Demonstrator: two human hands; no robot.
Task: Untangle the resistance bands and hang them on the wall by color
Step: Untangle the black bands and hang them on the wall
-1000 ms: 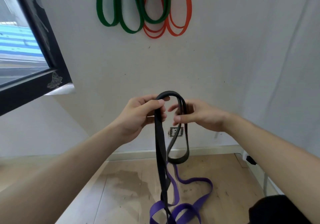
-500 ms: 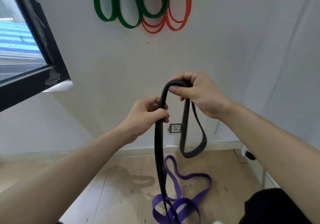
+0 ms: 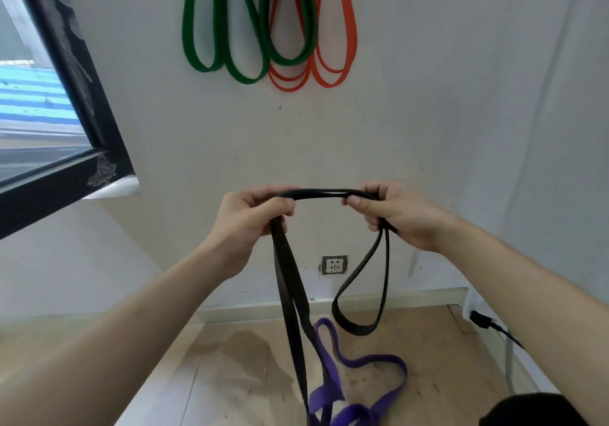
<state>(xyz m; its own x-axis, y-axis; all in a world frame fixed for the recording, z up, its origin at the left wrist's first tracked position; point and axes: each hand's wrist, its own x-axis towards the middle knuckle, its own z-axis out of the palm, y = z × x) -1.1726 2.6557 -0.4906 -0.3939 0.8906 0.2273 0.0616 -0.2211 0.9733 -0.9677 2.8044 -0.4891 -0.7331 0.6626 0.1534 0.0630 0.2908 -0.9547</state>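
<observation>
Both my hands hold a black resistance band [image 3: 318, 193] stretched level between them at chest height. My left hand [image 3: 250, 219] grips its left part, from which two black strands drop to the floor. My right hand [image 3: 392, 211] grips the right part, and a black loop [image 3: 359, 294] hangs below it. The long strands run down into a purple band [image 3: 372, 363] lying tangled on the wooden floor. Green bands [image 3: 230, 30] and orange bands [image 3: 333, 40] hang on the white wall above.
A black-framed window [image 3: 75, 96] juts out at the left. A wall socket [image 3: 334, 265] sits low on the wall between my arms. A black plug and cable [image 3: 484, 322] lie at the right by the skirting. A dark shape [image 3: 534, 411] fills the bottom right corner.
My hands have moved apart sideways, pulling the top of the black band into a level stretch. My right hand came down from above to the same height as my left.
</observation>
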